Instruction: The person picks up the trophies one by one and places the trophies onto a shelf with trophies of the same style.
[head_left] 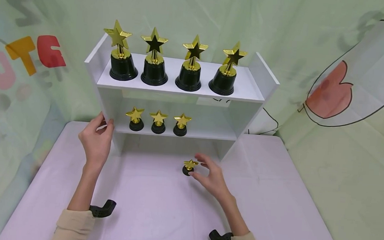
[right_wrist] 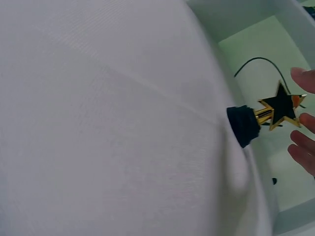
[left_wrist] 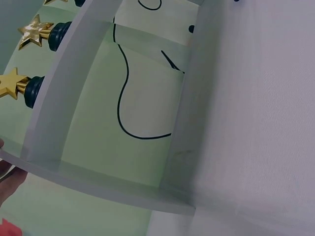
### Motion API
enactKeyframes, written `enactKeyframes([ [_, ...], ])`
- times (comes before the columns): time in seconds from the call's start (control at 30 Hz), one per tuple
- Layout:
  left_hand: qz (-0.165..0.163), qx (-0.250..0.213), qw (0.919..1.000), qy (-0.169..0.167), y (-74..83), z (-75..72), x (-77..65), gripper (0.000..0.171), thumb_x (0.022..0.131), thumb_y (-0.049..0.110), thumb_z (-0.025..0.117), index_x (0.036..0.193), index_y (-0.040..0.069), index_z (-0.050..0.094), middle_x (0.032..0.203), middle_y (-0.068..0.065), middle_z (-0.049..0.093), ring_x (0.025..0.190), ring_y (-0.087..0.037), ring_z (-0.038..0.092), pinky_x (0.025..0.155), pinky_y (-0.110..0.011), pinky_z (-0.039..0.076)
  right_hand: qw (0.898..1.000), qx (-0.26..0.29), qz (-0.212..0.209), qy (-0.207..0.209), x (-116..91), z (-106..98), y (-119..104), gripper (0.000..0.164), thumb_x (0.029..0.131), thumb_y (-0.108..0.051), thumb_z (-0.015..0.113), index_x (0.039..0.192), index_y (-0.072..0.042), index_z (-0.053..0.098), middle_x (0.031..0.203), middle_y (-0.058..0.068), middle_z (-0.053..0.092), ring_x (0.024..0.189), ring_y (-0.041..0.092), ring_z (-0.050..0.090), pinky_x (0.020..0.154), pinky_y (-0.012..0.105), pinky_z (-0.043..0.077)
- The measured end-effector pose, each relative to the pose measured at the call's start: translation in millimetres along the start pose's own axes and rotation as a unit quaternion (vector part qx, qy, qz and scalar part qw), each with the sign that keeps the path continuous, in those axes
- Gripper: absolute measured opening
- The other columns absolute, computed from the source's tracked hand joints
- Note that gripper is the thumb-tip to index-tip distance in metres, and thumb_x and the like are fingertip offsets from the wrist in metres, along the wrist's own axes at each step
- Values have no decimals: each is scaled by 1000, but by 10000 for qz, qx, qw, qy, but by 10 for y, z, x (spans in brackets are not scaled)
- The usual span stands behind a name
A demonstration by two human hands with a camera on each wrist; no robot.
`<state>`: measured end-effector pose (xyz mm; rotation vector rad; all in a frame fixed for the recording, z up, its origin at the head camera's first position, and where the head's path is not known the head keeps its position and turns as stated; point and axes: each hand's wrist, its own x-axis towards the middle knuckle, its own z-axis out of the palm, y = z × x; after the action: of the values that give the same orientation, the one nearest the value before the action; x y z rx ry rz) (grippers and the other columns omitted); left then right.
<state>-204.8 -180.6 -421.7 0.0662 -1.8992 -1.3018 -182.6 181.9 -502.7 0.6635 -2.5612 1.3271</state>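
Note:
A small gold star trophy [head_left: 189, 167] with a black base stands upright on the cloth in front of the shelf. My right hand [head_left: 212, 178] is spread around its star, thumb and fingers apart on either side. In the right wrist view, the fingertips [right_wrist: 305, 147] are right by the star's points. My left hand [head_left: 97, 140] pinches the left side panel of the white shelf unit [head_left: 180, 94]. Part of that hand shows at the left edge of the left wrist view, with fingers [left_wrist: 11, 184] at the panel's edge.
Several large star trophies [head_left: 154, 71] line the top shelf. Three small star trophies [head_left: 158, 127] stand on the middle shelf, left to centre. A pale cloth [head_left: 153, 205] covers the table, and printed curtains [head_left: 341, 162] hang around it.

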Motion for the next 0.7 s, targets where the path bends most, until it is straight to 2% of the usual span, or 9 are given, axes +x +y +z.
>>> enactKeyframes([
  [0.13,-11,-17,10000,1,-5,4,-1,35,94,-3,67,128,2,72,111,-21,75,90,4,66,82,-5,53,9994,332,110,-81,22,73,102,68,79,0,86,139,1,56,130,21,67,120,36,65,102,49,56],
  [0.23,-30,-24,10000,-4,-4,2,-3,34,94,-3,67,128,1,72,111,-22,75,89,12,62,81,-4,52,9991,355,166,-157,41,121,159,71,79,2,86,142,1,54,129,19,69,119,36,65,101,49,57],
  [0.53,-11,69,10000,-30,-12,-3,-4,33,95,-3,67,127,1,72,111,-21,75,90,13,61,82,-4,53,9995,60,141,-285,77,259,290,77,78,2,86,145,-3,48,124,15,72,112,32,69,99,46,58],
  [0.6,-7,82,10000,-30,-9,-4,-4,33,95,-2,67,127,2,73,111,-20,76,91,9,62,82,-4,53,9993,14,245,-286,71,279,291,74,79,2,86,143,-6,50,122,15,72,112,32,70,99,47,58],
  [0.7,8,106,9999,-35,-9,-5,-5,33,95,-1,67,127,2,72,112,-20,76,93,-6,68,83,-5,53,9987,-156,406,-280,55,302,274,67,81,0,85,140,-12,54,123,14,72,114,32,69,100,49,57],
])
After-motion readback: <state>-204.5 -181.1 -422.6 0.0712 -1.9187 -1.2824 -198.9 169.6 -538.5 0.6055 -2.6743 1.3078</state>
